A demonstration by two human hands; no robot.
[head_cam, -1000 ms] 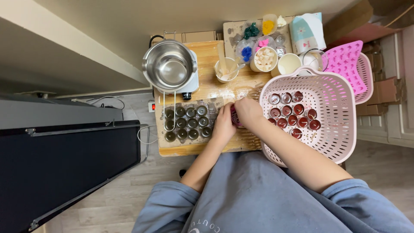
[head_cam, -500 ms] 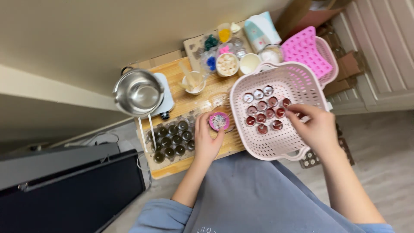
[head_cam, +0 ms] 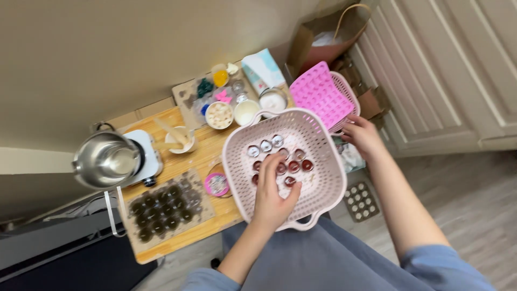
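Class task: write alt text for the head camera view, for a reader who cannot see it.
Seen from above, a person's left hand reaches into a pale pink basket of small round tins, while the right hand touches its far rim. Beside it, a wooden table holds a steel pot and a tray of dark tins.

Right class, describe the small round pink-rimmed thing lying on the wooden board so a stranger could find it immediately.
Start at the wooden board carrying the steel pot. Go to the gap between the dark tray of small cups and the pale pink basket. There lies the pink-rimmed disc, alone and flat with a pale centre, unlike the dark or silvery cups on either side.
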